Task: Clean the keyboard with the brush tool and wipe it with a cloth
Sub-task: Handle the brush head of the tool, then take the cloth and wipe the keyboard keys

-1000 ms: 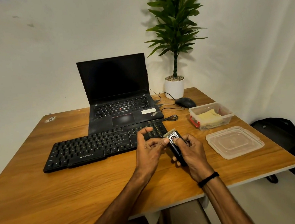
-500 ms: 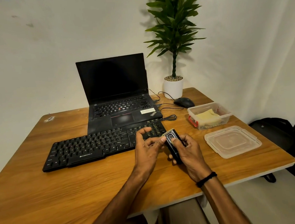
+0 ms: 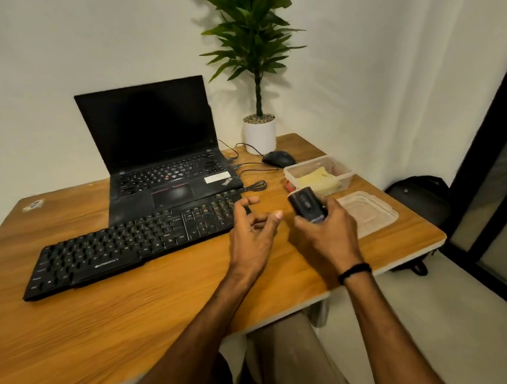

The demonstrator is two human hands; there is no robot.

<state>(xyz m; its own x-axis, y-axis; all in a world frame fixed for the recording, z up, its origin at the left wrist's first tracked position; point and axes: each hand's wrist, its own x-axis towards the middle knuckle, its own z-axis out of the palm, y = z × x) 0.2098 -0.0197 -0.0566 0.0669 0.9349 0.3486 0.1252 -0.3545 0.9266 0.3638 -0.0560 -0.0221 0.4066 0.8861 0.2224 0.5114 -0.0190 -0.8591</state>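
Head view: the right hand [image 3: 326, 234] grips the brush tool [image 3: 307, 206] just right of the keyboard [image 3: 131, 243]. The left hand [image 3: 251, 239] hovers beside it, fingers loosely curled and empty. The cloth [image 3: 317, 178] lies in a tub [image 3: 349, 177] right of the keyboard, so brushing and wiping both look undone.

Black keyboard [image 3: 132, 246], black laptop [image 3: 159, 152] and black brush tool [image 3: 307, 206]. The table [image 3: 102, 319] shows orange-brown wood grain. A yellow cloth [image 3: 317, 178] lies in the clear container [image 3: 344, 178].

keyboard [image 3: 132, 246] before laptop [image 3: 163, 158], cloth [image 3: 318, 179] in container [image 3: 342, 167]
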